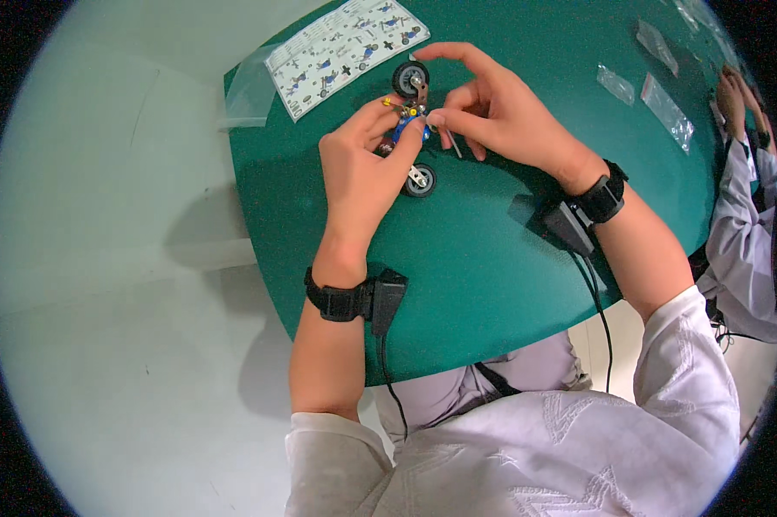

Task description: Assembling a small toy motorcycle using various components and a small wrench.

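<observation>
A small model motorcycle (411, 131) with blue body parts, metal pieces and black wheels is held over the green table. My left hand (358, 159) is closed round its middle, thumb and fingers pinching the blue part. One wheel (411, 79) sticks out at the far end, and another wheel (420, 180) hangs at the near end. My right hand (513, 116) is at the model's right side, its thumb tip by the small metal parts and its index finger reaching toward the far wheel. A thin metal rod (455, 145) shows below the right thumb, among the curled fingers; its kind is unclear.
A printed instruction sheet (345, 53) lies at the table's far left, over a clear plastic bag (249, 90). Several small plastic bags (667, 112) lie at the far right. Another person's hands (733, 103) rest at the right edge of the green table (492, 284).
</observation>
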The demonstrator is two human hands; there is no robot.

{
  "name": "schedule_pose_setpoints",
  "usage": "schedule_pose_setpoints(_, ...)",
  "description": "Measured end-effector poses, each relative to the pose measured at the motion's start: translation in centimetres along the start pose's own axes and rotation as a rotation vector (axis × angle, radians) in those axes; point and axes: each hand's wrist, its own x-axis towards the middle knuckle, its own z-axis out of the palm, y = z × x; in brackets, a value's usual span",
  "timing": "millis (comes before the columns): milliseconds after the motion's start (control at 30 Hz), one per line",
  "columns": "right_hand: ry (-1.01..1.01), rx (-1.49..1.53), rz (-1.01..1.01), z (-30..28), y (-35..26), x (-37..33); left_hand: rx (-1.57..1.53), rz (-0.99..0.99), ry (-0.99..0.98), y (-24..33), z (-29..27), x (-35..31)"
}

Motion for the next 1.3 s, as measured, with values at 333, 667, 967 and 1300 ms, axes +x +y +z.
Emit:
schedule_pose_setpoints(333, -0.009, 0.017, 0.071, 0.0, 0.2, 0.0, -0.01, 0.037, -0.021, 0.2, 0.1, 0.0)
schedule_pose_setpoints(667, -0.022, -0.006, 0.136, -0.3, 0.4, 0.1, -0.062, -0.063, -0.048, -0.1, -0.2, 0.0)
schedule_pose_setpoints(967, 0.063, -0.04, 0.143, -0.5, 0.7, 0.2, -0.238, -0.142, -0.074, -0.5, -0.6, 0.5)
schedule_pose_setpoints(1300, 0.088, 0.04, 0.12, -0.4, 1.6, 0.4, -0.479, -0.252, -0.147, -0.7, -0.9, 0.5)
